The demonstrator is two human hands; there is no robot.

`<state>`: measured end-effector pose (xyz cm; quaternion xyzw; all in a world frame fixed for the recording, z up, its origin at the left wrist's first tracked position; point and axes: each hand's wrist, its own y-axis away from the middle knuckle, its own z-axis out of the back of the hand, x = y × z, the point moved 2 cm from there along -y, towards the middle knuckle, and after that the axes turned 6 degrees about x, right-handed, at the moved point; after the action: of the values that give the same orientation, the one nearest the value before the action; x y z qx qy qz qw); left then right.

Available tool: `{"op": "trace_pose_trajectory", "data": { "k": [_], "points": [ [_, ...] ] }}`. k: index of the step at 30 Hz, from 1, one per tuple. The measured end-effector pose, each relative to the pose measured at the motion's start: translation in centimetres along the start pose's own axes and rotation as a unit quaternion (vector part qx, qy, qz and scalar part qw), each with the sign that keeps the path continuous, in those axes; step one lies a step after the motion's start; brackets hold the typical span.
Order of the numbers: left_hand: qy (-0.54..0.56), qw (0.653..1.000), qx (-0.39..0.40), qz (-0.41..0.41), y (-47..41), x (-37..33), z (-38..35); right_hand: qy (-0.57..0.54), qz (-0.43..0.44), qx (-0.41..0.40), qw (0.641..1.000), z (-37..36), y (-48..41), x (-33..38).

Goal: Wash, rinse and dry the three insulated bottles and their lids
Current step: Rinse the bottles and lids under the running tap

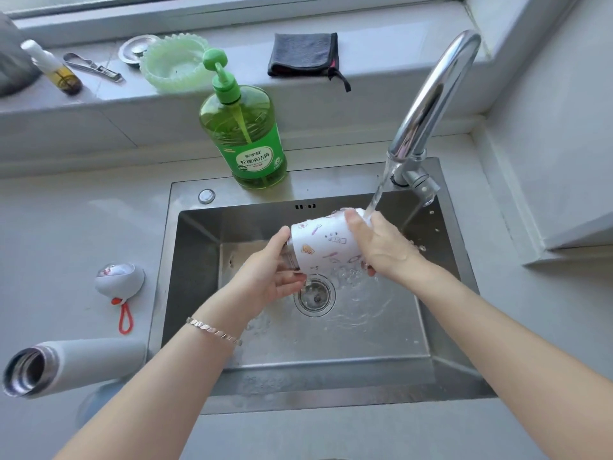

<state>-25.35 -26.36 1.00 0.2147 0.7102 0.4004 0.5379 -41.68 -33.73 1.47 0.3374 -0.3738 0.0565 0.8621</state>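
My left hand [272,273] grasps the neck end of one white printed bottle [325,247] and my right hand [381,250] its base, sideways over the steel sink [199,260] under the chrome tap [431,94], which is running. On the bench [66,227] are one matte grey bottle [89,360], lying open-mouthed, and one domed lid [119,280].

Covered ends, cropped edge
The printed bottle [326,247] hides its mouth behind the left hand [268,277] and its far end under the right hand [381,250]. At upper left, a grey shape [13,58] is cropped.

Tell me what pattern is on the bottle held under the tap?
The bottle is white with small coloured doodles; the head view shows it.
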Motion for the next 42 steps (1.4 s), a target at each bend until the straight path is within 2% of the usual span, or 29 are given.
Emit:
{"op": "trace_pose_trajectory", "data": {
  "k": [1, 3, 5, 7, 11, 15, 20, 24, 29, 32, 37, 40, 42],
  "points": [
    [-0.001, 1.000, 0.007, -0.015, 0.0, -0.2, -0.1, -0.013, 0.005, -0.003, 1.000, 0.2, 0.0, -0.2],
    [-0.023, 0.998, 0.028, -0.042, 0.0, -0.6, -0.8, -0.136, 0.015, 0.004, 0.991, 0.5, 0.2, -0.8],
    [-0.050, 0.995, 0.053, -0.063, 0.0, -1.1, -2.0, -0.268, -0.028, -0.001, 0.963, 0.8, 0.7, -1.9],
    [-0.065, 0.992, 0.053, -0.091, 0.1, -1.5, -3.5, -0.309, -0.057, -0.025, 0.949, 1.1, 1.2, -3.6],
    [-0.190, 0.966, 0.027, -0.175, 0.1, -2.0, -6.2, -0.140, 0.014, -0.018, 0.990, 1.6, 2.6, -6.2],
    [-0.266, 0.937, 0.013, -0.226, 0.5, -2.5, -7.1, -0.049, 0.081, -0.030, 0.995, 1.5, 3.6, -6.0],
    [-0.297, 0.919, 0.002, -0.259, 1.3, -2.0, -6.1, -0.062, 0.143, -0.091, 0.984, 0.2, 2.8, -4.1],
    [-0.235, 0.940, 0.003, -0.247, 2.0, -0.8, -3.3, -0.123, 0.119, -0.124, 0.977, -0.9, 2.5, -4.3],
    [-0.250, 0.949, -0.059, -0.180, 1.9, 1.5, 0.6, -0.079, 0.119, -0.096, 0.985, -2.5, 2.3, -4.6],
    [-0.267, 0.953, -0.056, -0.133, 1.7, 3.2, 2.1, -0.113, 0.107, -0.133, 0.979, -2.3, 2.2, -4.4],
    [-0.271, 0.956, -0.043, -0.101, 1.6, 4.8, 2.9, -0.069, 0.071, -0.087, 0.991, -2.1, 2.6, -4.5],
    [-0.272, 0.956, -0.043, -0.101, 1.8, 5.4, 3.1, 0.047, -0.020, -0.041, 0.998, -0.7, 2.6, -5.4],
    [-0.274, 0.956, -0.037, -0.102, 1.9, 5.8, 3.1, 0.168, -0.103, 0.034, 0.980, 0.0, 2.7, -6.4]
  ]
}}
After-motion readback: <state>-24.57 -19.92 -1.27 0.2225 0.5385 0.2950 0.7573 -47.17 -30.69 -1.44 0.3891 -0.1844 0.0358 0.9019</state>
